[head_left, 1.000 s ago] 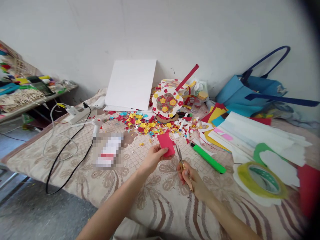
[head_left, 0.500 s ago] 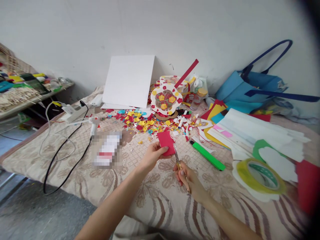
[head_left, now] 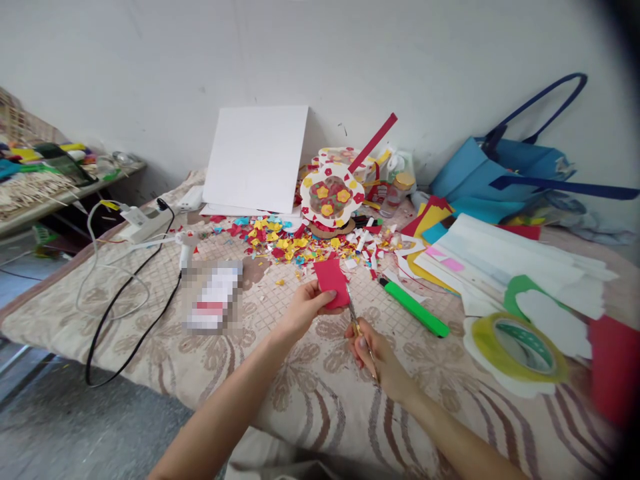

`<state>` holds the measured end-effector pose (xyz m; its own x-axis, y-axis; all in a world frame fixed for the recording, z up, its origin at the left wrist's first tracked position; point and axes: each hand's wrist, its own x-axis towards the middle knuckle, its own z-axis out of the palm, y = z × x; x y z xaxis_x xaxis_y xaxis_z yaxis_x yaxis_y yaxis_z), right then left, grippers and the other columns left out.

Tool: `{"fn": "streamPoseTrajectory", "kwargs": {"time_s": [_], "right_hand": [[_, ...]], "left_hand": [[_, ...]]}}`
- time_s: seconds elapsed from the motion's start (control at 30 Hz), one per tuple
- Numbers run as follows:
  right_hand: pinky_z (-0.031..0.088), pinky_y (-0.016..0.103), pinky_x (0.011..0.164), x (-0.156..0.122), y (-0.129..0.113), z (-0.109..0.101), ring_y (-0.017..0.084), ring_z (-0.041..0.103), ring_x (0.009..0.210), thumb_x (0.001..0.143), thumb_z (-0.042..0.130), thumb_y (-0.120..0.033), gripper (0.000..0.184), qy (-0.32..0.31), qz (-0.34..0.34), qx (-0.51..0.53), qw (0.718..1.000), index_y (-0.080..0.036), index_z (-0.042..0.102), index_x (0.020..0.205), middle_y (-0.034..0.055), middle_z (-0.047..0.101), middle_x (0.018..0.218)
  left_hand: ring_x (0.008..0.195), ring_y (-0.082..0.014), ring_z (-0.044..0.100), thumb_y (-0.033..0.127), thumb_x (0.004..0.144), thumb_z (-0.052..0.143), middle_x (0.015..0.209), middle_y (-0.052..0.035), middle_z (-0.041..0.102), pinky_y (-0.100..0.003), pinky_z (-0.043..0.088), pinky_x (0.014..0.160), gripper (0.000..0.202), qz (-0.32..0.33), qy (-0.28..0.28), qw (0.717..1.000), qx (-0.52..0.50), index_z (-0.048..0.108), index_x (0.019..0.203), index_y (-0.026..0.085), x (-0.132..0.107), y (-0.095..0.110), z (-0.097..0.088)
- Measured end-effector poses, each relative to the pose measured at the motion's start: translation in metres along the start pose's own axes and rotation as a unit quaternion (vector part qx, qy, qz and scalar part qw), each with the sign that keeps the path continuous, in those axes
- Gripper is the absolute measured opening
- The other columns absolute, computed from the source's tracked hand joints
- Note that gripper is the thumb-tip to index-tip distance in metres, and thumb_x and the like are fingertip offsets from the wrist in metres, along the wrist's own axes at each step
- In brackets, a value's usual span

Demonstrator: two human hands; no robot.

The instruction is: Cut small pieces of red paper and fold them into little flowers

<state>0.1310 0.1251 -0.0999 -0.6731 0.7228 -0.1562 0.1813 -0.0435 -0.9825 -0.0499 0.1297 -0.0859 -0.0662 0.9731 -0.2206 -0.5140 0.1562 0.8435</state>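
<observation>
My left hand [head_left: 301,311] pinches the lower edge of a small red paper piece [head_left: 331,281] and holds it above the patterned bedcover [head_left: 320,407]. Just to its right, my right hand [head_left: 376,357] is closed around the handles of small scissors [head_left: 356,325]. The scissor blades point up and meet the paper's right lower edge. A green marker [head_left: 414,309] lies on the cover to the right of the scissors.
Coloured paper scraps [head_left: 295,243] litter the cover ahead, below a round flower craft [head_left: 330,197] and a leaning white board [head_left: 256,159]. Paper sheets [head_left: 500,260], a yellow tape roll [head_left: 520,347] and a blue bag [head_left: 500,180] lie right. Cables and a power strip [head_left: 143,223] lie left.
Both hands have stayed together with the paper and scissors. The scissor blades have closed in on the paper's edge. The view has tilted slightly downward.
</observation>
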Motion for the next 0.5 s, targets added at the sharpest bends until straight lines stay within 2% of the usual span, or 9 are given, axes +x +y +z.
{"fn": "streamPoseTrajectory", "kwargs": {"time_s": [0.3, 0.5], "right_hand": [[0.024, 0.025, 0.047, 0.0001, 0.0006, 0.0004, 0.010, 0.030, 0.048, 0.083, 0.035, -0.068, 0.046, 0.002, -0.015, -0.010, 1.000, -0.022, 0.042, 0.084, -0.0066, 0.032, 0.056], [0.026, 0.024, 0.045, 0.0006, 0.0014, 0.0029, 0.010, 0.029, 0.045, 0.080, 0.037, -0.071, 0.049, 0.002, 0.001, 0.026, 1.000, -0.022, 0.043, 0.083, -0.0067, 0.031, 0.055]], "left_hand": [[0.072, -0.0178, 0.066, 0.032, 0.066, 0.075, 0.084, -0.0088, 0.069, -0.034, 0.054, 0.072, 0.033, 0.013, -0.017, 1.000, 0.009, 0.064, 0.089, 0.011, 0.0016, -0.0022, -0.0037], [0.075, -0.0187, 0.066, 0.032, 0.065, 0.075, 0.088, -0.0092, 0.069, -0.032, 0.054, 0.071, 0.034, 0.015, -0.019, 1.000, 0.018, 0.063, 0.091, 0.012, 0.0013, -0.0008, -0.0038]]}}
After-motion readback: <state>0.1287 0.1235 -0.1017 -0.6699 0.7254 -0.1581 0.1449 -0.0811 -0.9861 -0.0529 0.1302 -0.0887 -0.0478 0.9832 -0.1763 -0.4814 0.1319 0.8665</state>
